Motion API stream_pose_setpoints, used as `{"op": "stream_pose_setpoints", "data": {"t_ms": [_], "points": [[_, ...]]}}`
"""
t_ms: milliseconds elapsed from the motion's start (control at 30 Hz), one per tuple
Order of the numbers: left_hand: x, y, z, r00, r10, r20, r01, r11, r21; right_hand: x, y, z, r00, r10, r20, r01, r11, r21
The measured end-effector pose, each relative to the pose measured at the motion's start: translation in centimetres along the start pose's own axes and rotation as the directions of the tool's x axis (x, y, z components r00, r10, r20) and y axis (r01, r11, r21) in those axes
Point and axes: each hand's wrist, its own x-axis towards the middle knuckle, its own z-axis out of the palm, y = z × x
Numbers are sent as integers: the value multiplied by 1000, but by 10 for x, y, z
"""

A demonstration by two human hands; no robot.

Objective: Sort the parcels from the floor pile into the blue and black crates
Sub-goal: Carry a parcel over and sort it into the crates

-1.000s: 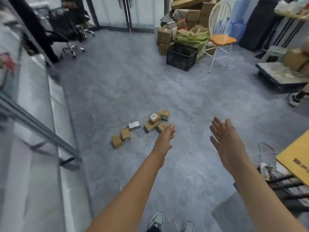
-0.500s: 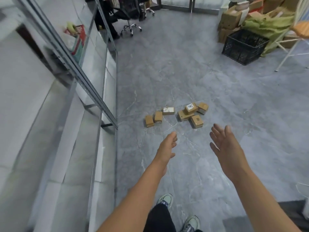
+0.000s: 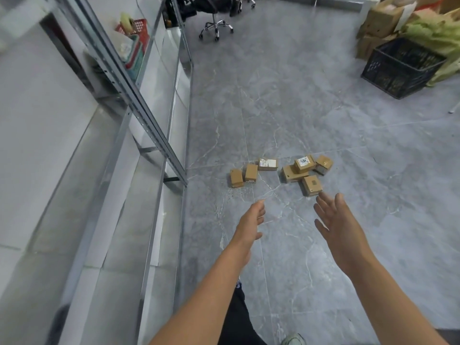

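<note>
Two bare hands reach out ahead of us, both spread wide and holding nothing: our left hand (image 3: 250, 221) just below the centre of the frame, our right hand (image 3: 334, 224) a little to its right, its fingertips (image 3: 323, 195) almost meeting the edge of the nearest parcel (image 3: 312, 185) in the picture. We cannot tell whether they touch it; it looks as if they are just short.

Beyond the hands, at the centre of the frame, the floor pile (image 3: 281, 171) lies on the grey tiled floor (image 3: 286, 100). We count seven small brown cartons: two upright ones at the left, a labelled one (image 3: 267, 164) beside them, then a cluster of four at the right, one of which, with a printed label (image 3: 304, 162), rests on a flatter box.

Farther off, at the upper right, the black crate (image 3: 402, 68) stands well apart from the pile, in front of stacked cardboard boxes (image 3: 380, 18) and a green bag (image 3: 438, 33). We cannot make out parcels inside it. No blue crate shows anywhere in the frame. A metal shelf rack (image 3: 139, 95) runs along the left, and an office chair base (image 3: 216, 27) sits at the top.

We judge the sorting barely begun, or not at all: every visible parcel is on the floor and nothing is in hand.
</note>
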Motion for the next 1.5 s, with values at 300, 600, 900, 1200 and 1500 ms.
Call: {"op": "stream_pose_setpoints", "data": {"t_ms": [300, 600, 900, 1200, 1500], "points": [[121, 55, -95, 996, -92, -2, 92, 996, -4, 117, -10, 99, 996, 90, -22, -92, 994, -61], [223, 107, -149, 988, -156, -4, 155, 985, 75, 206, -12, 151, 985, 157, -70, -159, 987, -24], [335, 144, -145, 969, -247, -30, 248, 956, 155, 333, -4, 156, 958, 274, -81, -270, 961, 57], [488, 171, -130, 937, -335, -96, 348, 884, 312, 495, 24, 147, 900, 431, -60, -418, 895, 158], [670, 137, -134, 931, -359, -63, 344, 805, 484, 629, 120, 164, 827, 554, -95, -511, 811, 284]]}}
